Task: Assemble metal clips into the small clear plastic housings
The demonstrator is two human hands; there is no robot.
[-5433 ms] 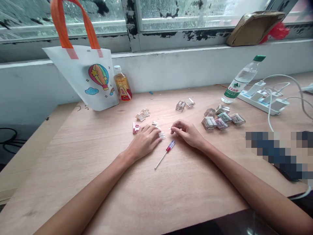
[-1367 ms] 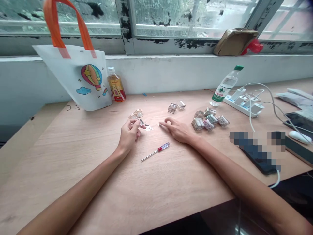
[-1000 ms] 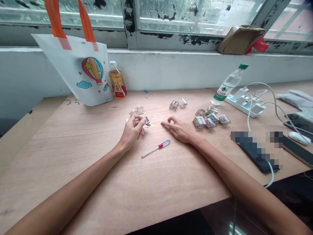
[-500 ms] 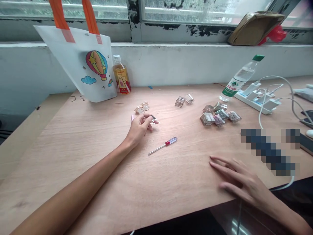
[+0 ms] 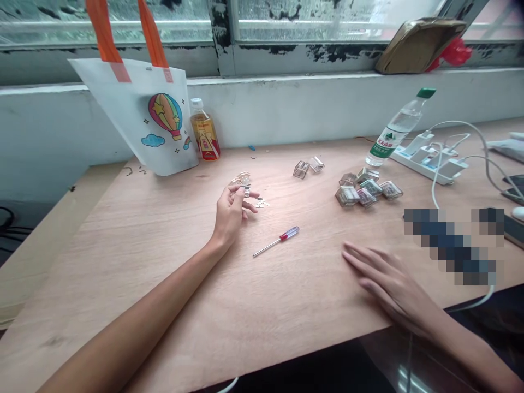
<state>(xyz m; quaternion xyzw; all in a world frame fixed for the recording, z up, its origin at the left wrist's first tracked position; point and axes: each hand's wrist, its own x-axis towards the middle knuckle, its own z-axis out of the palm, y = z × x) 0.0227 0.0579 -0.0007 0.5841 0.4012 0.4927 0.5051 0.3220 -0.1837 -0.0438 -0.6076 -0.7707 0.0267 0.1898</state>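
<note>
My left hand (image 5: 232,212) is closed, with a small clear piece (image 5: 246,189) pinched between thumb and fingers. Right of its fingertips lie small flat metallic pieces (image 5: 262,203). Partly behind the hand sit light clear pieces (image 5: 244,177). A screwdriver (image 5: 283,237) with a red and clear handle rests on the wooden table (image 5: 229,322) between my hands. My right hand (image 5: 388,281) lies over the table near its front edge, fingers stretched out and holding nothing. Two clear cases (image 5: 302,169) stand further back, and several more tinted cases (image 5: 347,195) are grouped at the right.
At the back left stand a white bag (image 5: 135,117) and an amber drink bottle (image 5: 205,134). A water bottle (image 5: 393,134) leans beside a white power strip (image 5: 426,164) with cables at the right. A cardboard piece (image 5: 417,46) is on the sill.
My left hand has shifted slightly left, uncovering the metallic pieces on the table, and the clear piece in its fingers now shows. My right hand has moved slightly up and left. The view has shifted slightly.
</note>
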